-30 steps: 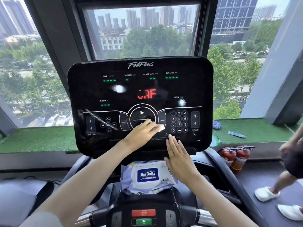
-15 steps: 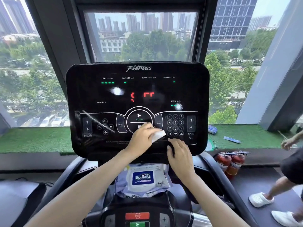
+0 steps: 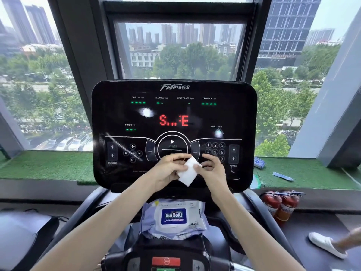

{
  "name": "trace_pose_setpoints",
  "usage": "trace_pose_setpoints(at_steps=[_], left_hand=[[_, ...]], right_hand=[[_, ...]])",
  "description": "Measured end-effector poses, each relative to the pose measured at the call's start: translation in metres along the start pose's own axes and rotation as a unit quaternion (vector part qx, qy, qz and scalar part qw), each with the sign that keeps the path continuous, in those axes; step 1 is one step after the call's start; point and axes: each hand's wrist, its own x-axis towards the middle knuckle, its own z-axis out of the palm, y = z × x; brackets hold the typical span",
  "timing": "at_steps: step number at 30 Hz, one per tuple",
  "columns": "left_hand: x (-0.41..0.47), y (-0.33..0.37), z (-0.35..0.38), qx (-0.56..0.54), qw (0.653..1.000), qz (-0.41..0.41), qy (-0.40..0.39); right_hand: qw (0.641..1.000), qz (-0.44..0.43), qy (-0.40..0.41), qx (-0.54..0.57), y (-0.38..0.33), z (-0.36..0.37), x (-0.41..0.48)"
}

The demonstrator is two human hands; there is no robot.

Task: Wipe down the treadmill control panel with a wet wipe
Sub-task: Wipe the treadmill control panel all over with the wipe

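Both hands pinched the wipe [image 3: 188,170] at frame centre: left hand [image 3: 168,171] curled round it, right hand [image 3: 212,171] gripping its right edge, before the panel [image 3: 173,114].

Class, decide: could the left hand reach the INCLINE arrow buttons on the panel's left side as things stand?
Probably yes. The left hand holds the wet wipe in front of the control panel, and nothing lies between it and the INCLINE buttons.

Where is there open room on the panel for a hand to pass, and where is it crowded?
Free: on the control panel, the left strip around the incline arrows and media buttons, and the upper band above the start dial. Crowded: lower centre, where left hand and right hand hold the wet wipe before the keypad.
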Motion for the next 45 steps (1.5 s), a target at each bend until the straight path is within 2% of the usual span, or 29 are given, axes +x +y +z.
trace_pose_setpoints(at_steps=[2,4,7,11,14,17,19,21,26,29,32,34,38,43,45], left_hand=[[0.000,-0.003,-0.002,0.033,0.998,0.016,0.053],[-0.002,-0.004,-0.001,0.036,0.996,0.029,0.079],[-0.005,-0.003,0.004,0.006,0.997,0.028,0.067],[-0.012,-0.001,0.003,-0.097,0.994,-0.010,0.047],[-0.016,-0.002,-0.002,-0.112,0.993,-0.013,0.026],[-0.017,-0.004,-0.002,-0.028,0.996,-0.017,0.084],[-0.017,-0.005,-0.001,0.005,0.996,-0.027,0.085],[-0.016,-0.007,0.002,0.000,0.997,-0.032,0.077],[-0.010,-0.015,0.005,0.082,0.981,0.020,0.177],[-0.010,-0.013,0.004,0.140,0.976,0.062,0.157],[-0.010,-0.007,0.003,0.219,0.957,0.128,0.140],[-0.008,-0.004,0.005,0.272,0.934,0.167,0.160],[-0.009,-0.011,0.008,0.429,0.852,0.240,0.182],[-0.005,-0.023,0.008,0.455,0.838,0.258,0.154],[-0.005,-0.023,0.009,0.482,0.818,0.268,0.165]], right_hand=[[0.995,-0.046,0.054,-0.066,-0.001,0.002,-0.001],[0.996,-0.054,0.035,-0.065,-0.003,0.006,-0.002],[0.997,-0.028,-0.035,-0.055,0.000,0.016,-0.007],[0.998,-0.017,-0.036,-0.041,0.004,0.020,-0.006],[0.999,0.007,-0.039,-0.019,0.004,0.019,-0.005],[0.997,0.031,-0.051,0.057,0.000,0.020,-0.007],[0.995,0.031,-0.060,0.074,-0.001,0.021,-0.008],[0.996,0.023,-0.058,0.057,-0.001,0.025,-0.009],[0.997,0.038,-0.055,0.043,-0.008,0.027,-0.012],[0.999,0.004,-0.037,0.005,-0.007,0.025,-0.010],[1.000,-0.001,-0.011,-0.026,-0.005,0.025,-0.008],[0.999,-0.003,-0.017,-0.033,-0.009,0.024,-0.006],[0.999,0.023,-0.002,-0.024,-0.014,0.024,-0.001],[0.997,0.067,0.020,0.021,-0.014,0.022,0.004],[0.996,0.070,0.007,0.059,-0.015,0.020,0.003]])
